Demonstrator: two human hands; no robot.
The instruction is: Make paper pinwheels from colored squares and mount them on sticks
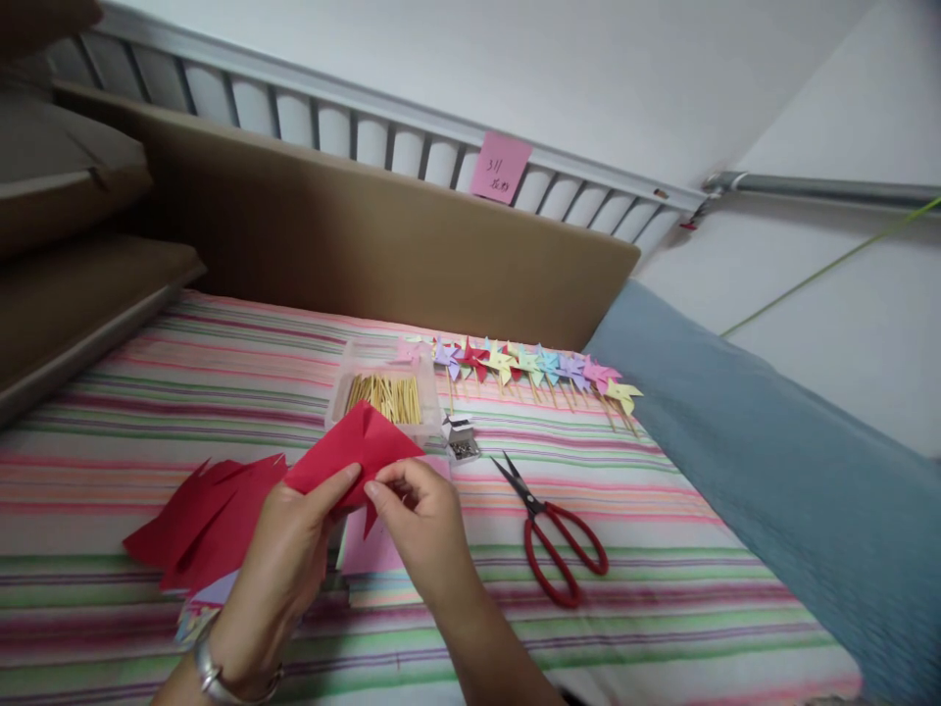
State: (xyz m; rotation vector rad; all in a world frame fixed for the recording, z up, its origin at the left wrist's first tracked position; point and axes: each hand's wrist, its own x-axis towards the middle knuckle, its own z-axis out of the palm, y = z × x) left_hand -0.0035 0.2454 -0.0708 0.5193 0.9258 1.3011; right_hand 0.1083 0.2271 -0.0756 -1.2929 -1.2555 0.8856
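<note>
A red paper square (pixel 366 439) with cuts at its corners is held up in front of me. My left hand (pixel 301 520) grips it from the left, thumb on top. With thumb and forefinger, my right hand (pixel 419 510) pinches a corner flap at its lower right. Left of my hands lies a pile of cut red paper sheets (pixel 210 520), with other colours beneath. Under my hands a stack of pink paper (pixel 371 544) shows in part. Beyond the held paper stands a clear plastic box (pixel 338 392) of thin wooden sticks (pixel 393 397).
Red-handled scissors (pixel 540 520) lie at right, blades pointing away. A small open box of metal pins (pixel 462 443) sits by the stick box. Several finished paper pinwheels (pixel 529 365) line the back. A cardboard panel (pixel 412 255) leans against the radiator; cardboard boxes (pixel 80 284) stand at left.
</note>
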